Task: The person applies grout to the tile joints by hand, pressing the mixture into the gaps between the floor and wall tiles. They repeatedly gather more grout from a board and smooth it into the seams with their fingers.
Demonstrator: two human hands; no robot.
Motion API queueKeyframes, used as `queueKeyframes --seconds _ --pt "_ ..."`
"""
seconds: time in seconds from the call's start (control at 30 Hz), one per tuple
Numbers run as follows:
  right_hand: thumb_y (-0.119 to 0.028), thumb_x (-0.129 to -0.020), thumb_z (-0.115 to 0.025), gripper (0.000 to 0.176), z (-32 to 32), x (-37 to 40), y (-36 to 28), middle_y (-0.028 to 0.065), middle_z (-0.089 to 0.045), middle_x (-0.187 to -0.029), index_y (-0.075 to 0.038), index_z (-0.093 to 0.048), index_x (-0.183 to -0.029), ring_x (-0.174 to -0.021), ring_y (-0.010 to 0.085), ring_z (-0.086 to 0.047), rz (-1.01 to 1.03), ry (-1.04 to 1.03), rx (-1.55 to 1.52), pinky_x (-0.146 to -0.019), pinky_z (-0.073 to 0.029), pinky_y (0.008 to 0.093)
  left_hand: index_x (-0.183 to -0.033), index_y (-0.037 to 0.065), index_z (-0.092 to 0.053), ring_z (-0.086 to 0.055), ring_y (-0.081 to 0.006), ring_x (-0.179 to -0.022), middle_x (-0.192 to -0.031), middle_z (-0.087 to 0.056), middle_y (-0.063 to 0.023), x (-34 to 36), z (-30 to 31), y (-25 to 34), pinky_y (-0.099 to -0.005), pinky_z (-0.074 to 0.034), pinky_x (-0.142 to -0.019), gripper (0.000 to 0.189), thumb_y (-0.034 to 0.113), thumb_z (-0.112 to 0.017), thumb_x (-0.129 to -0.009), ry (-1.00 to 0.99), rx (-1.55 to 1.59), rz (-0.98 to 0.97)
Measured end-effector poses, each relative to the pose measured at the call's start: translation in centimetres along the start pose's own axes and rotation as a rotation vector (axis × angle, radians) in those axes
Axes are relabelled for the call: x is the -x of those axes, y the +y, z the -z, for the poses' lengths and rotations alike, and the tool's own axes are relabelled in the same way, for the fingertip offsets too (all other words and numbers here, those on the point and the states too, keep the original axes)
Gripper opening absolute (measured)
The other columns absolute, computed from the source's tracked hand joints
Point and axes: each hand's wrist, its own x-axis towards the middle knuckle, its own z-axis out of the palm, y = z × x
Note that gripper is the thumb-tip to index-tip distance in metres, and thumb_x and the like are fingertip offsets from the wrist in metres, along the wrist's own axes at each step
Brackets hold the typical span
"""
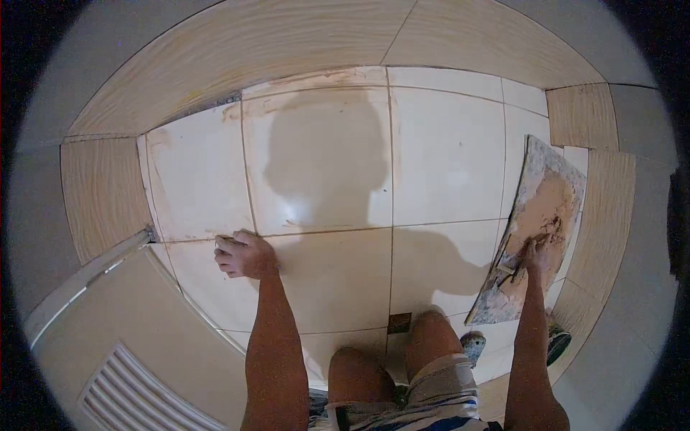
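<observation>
My left hand [246, 256] is down on the white floor tiles [323, 276], beside a brownish joint line. Its fingers are curled together, and whatever they may hold is hidden. At the right, my right hand [537, 255] reaches onto a grey, smeared board [530, 159] that carries a spread of pinkish-beige paste [550, 194]. Those fingers are bunched in the paste; I cannot make out what is in them. A small pale tool-like piece [507, 269] lies on the board just left of this hand. Brownish smears mark the tile joints near the far wall.
Wood-patterned tiles [287, 43] line the wall base around the floor. A door with a slatted vent [147, 391] stands at lower left. A small dark square drain [399, 323] lies before my knees. The board leans close to the right wall.
</observation>
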Motion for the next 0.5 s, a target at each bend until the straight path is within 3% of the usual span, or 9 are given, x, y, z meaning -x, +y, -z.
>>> queueKeyframes --seconds 0.1,0.3,0.4,0.5 --pt "-0.057 -0.089 -0.044 0.074 -1.6 -1.9 0.9 0.026 -0.049 -0.129 -0.017 -0.023 -0.146 -0.115 0.0383 -0.051 0.093 -0.093 -0.149 -0.097 -0.037 0.0505 -0.123 0.01 -0.05 -0.048 -0.0339 -0.101 -0.113 -0.049 -0.0151 0.0 0.0 -0.1 -0.05 -0.038 -0.082 0.048 0.036 -0.047 -0.083 -0.008 -0.009 -0.004" --pt "-0.053 -0.09 -0.043 0.068 4.5 2.4 -3.1 0.0272 -0.052 -0.123 -0.009 -0.029 -0.14 -0.107 0.0423 -0.054 0.144 0.036 -0.272 -0.088 -0.043 0.0507 -0.124 0.009 -0.05 -0.047 -0.0338 -0.102 -0.115 -0.047 -0.0152 0.0 0.4 0.1 -0.0498 -0.038 -0.083 0.05 0.035 -0.046 -0.082 0.029 -0.014 -0.009" --pt "-0.051 -0.09 -0.043 0.066 5.5 3.6 -4.2 0.0278 -0.054 -0.12 -0.005 -0.033 -0.137 -0.102 0.0442 -0.056 0.166 0.07 -0.257 -0.083 -0.045 0.0508 -0.125 0.01 -0.048 -0.046 -0.0363 -0.105 -0.116 -0.048 -0.0178 -0.1 0.1 -0.3 -0.0533 -0.038 -0.086 0.051 0.038 -0.045 -0.083 0.007 0.018 -0.003" --pt "-0.052 -0.089 -0.043 0.065 1.7 1.9 -2.3 0.0269 -0.056 -0.114 -0.004 -0.037 -0.133 -0.103 0.0421 -0.056 0.248 0.203 -0.123 -0.08 -0.046 0.0513 -0.125 0.01 -0.048 -0.047 -0.0365 -0.104 -0.115 -0.048 -0.0178 -0.3 0.1 -0.1 -0.0534 -0.038 -0.085 0.051 0.038 -0.045 -0.083 -0.003 0.023 0.007"
